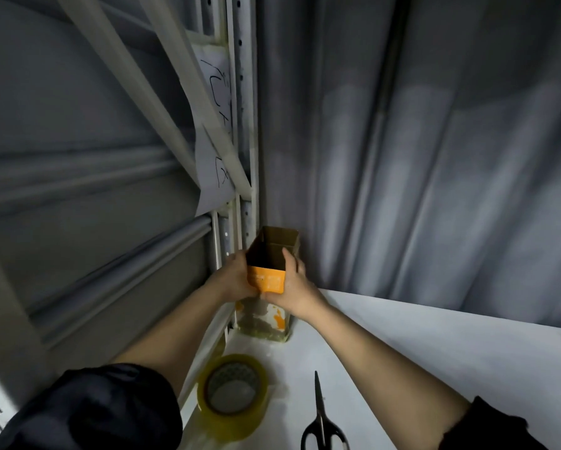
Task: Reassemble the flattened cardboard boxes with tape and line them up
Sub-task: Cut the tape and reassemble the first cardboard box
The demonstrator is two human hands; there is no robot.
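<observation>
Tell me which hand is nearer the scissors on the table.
Right. The right hand grips the orange box up and slightly left of the scissors; the left hand holds the box's far side, farther left.

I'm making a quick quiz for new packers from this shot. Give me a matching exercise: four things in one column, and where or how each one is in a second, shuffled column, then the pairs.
Things:
1. orange box
2. tape roll
3. scissors
4. handwritten paper

Places or states:
A. lying closed on the white table, near its front edge
B. hanging on the metal shelf frame
C. held up with its open top showing, gripped by the left hand and right hand
D. lying flat at the table's left edge, under the left forearm

Pairs: 1-C, 2-D, 3-A, 4-B
</observation>
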